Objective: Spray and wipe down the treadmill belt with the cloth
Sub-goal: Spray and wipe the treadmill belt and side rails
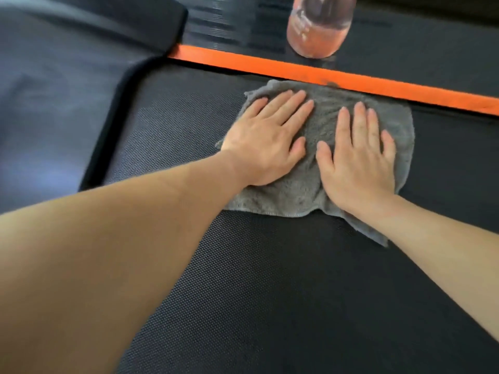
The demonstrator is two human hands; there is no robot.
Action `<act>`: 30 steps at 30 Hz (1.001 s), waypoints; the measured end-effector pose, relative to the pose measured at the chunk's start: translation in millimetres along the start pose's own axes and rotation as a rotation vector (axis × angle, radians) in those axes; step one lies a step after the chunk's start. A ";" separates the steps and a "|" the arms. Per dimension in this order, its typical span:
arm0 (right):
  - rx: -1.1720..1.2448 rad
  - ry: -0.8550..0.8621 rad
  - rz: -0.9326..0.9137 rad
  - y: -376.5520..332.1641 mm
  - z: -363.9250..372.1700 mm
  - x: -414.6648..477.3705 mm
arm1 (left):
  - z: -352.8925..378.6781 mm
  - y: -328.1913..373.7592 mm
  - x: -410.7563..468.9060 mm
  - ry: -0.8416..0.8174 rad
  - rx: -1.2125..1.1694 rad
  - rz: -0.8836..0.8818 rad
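A grey cloth (pixel 321 184) lies spread flat on the black textured treadmill belt (pixel 256 292), close to the orange stripe. My left hand (pixel 267 141) presses on the cloth's left half with straight, spread fingers. My right hand (pixel 359 160) lies flat on its right half, fingers straight and pointing toward the stripe. A clear spray bottle with pink liquid (pixel 318 25) stands upright on the side rail beyond the stripe; its top is cut off by the frame.
An orange stripe (pixel 405 87) runs along the far edge of the belt, with the dark side rail (pixel 418 49) behind it. A black raised frame edge (pixel 108 125) bounds the belt on the left. Dark floor lies further left.
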State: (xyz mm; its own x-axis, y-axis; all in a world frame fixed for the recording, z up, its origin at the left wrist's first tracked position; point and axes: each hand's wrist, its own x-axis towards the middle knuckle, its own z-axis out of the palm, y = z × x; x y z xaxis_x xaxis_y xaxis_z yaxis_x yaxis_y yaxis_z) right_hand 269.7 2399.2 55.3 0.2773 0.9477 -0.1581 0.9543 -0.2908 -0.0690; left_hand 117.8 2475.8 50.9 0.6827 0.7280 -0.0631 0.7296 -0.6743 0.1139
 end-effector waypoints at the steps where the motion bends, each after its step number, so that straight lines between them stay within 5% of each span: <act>1: 0.022 -0.002 0.052 -12.2 -2.3 4.3 | -0.2 -1.8 0.9 0.016 0.000 0.010; 4: 0.070 0.026 0.058 -54.5 -3.1 18.6 | -9.2 -44.0 -7.4 0.051 0.043 -0.017; 9: 0.090 0.054 -0.333 -157.6 5.0 31.8 | -25.9 -158.1 -58.7 -0.007 0.192 -0.122; 17: 0.077 0.021 -0.450 -167.9 2.1 37.0 | -26.3 -130.9 -63.5 -0.046 0.061 -0.393; 21: 0.060 0.001 -0.514 -109.2 1.9 22.0 | -22.3 -73.2 -56.4 -0.062 -0.009 -0.573; 30: 0.032 -0.011 -0.382 145.8 -8.7 -12.0 | 1.7 158.3 28.6 -0.130 -0.005 -0.361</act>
State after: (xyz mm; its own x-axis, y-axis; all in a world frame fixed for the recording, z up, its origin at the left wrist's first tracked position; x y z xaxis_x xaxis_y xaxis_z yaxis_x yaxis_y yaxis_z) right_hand 406.5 2346.6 55.7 -0.0990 0.9871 -0.1261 0.9847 0.0789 -0.1552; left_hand 252.9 2389.7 65.5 0.3812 0.8966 -0.2254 0.9242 -0.3761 0.0666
